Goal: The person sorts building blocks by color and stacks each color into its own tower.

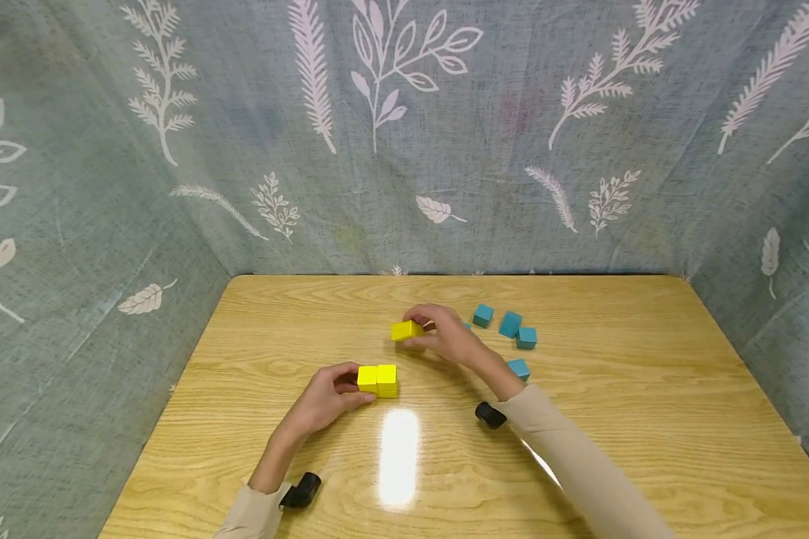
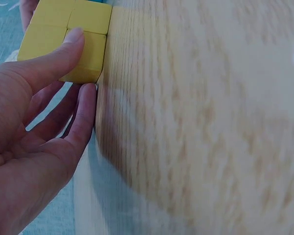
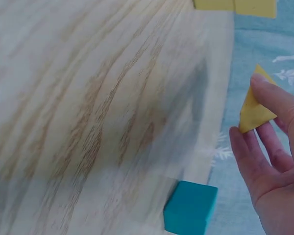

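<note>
Yellow blocks (image 1: pixel 387 380) sit side by side on the wooden table, and the left wrist view shows the yellow blocks (image 2: pixel 90 15) also stacked two high. My left hand (image 1: pixel 323 400) steadies them from the left, its thumb on the near face and its fingers reaching around the side. Farther back and to the right, my right hand (image 1: pixel 450 335) pinches a yellow triangular block (image 1: pixel 403 331) between thumb and fingers. In the right wrist view this triangular block (image 3: pixel 257 108) has its pointed end up and shows above the tabletop.
Several blue blocks (image 1: pixel 510 323) lie loose on the table (image 1: pixel 620 419) behind and right of my right hand. One blue block (image 1: pixel 518 369) is partly covered by the right forearm. A patterned curtain (image 1: pixel 404 187) hangs around the table's back and sides.
</note>
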A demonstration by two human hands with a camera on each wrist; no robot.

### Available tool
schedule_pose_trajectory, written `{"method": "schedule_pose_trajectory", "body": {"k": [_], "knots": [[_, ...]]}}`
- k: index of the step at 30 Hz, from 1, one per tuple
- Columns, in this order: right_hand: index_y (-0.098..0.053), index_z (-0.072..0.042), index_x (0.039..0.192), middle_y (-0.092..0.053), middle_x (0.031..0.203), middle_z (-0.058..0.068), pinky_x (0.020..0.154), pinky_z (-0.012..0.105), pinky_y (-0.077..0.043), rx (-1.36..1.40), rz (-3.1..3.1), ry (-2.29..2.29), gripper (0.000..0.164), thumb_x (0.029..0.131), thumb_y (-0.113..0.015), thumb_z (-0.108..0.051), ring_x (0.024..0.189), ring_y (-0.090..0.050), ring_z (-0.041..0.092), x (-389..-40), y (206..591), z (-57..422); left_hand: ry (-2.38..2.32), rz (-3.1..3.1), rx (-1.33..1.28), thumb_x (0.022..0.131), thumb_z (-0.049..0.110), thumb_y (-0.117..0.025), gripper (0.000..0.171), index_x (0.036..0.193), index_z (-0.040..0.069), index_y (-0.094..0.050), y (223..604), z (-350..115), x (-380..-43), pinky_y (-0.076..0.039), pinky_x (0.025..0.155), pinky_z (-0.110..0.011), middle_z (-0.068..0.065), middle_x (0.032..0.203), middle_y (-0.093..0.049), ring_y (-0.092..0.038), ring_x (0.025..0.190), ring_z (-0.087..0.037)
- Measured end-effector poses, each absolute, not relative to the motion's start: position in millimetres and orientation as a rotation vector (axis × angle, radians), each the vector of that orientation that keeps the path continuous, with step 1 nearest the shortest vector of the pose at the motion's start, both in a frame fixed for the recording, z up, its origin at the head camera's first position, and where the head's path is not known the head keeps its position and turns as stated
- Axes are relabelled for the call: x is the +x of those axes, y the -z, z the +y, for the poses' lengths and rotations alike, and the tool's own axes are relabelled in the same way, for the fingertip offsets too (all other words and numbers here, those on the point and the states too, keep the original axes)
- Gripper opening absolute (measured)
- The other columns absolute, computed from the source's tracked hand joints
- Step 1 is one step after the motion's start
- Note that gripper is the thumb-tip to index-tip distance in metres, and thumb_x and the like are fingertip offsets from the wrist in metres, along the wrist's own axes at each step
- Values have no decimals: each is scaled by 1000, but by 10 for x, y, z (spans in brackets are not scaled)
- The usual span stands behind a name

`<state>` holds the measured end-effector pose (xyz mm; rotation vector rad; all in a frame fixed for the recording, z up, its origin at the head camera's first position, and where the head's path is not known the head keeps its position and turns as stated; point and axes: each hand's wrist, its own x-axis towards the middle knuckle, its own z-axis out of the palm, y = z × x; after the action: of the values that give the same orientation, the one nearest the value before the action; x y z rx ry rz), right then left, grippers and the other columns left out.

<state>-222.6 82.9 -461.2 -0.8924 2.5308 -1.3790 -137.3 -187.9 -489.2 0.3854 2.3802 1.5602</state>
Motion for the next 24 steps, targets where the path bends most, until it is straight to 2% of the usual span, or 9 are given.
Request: {"method": "schedule_pose_trajectory", "body": {"k": [12,18,24], "knots": [[-69,-3,124,-69,120,9,93,40,-59,-946,2531,1449,36,90,-80,-5,106,-67,25,-1956,4450,916,-1548,2401,414,90,6,-80,34,121,-2,-67,4895,-1863,-1377,-58,86,-26,-15,116,-66,-69,101,-27],[-69,-4,123,-69,118,8,92,39,-59,-954,2491,1482,37,89,-81,-3,103,-66,23,-1812,4405,888,-1567,2381,432,91,7,-79,34,122,-2,-67,4903,-1870,-1380,-58,87,-26,-15,116,-66,-68,102,-27],[-69,-5,123,-70,117,7,92,41,-59,-975,2439,1485,37,89,-82,-9,103,-67,22,-1713,4378,808,-1576,2372,424,91,6,-78,34,122,-2,-67,4895,-1870,-1371,-58,87,-26,-16,116,-66,-68,103,-27]]}}
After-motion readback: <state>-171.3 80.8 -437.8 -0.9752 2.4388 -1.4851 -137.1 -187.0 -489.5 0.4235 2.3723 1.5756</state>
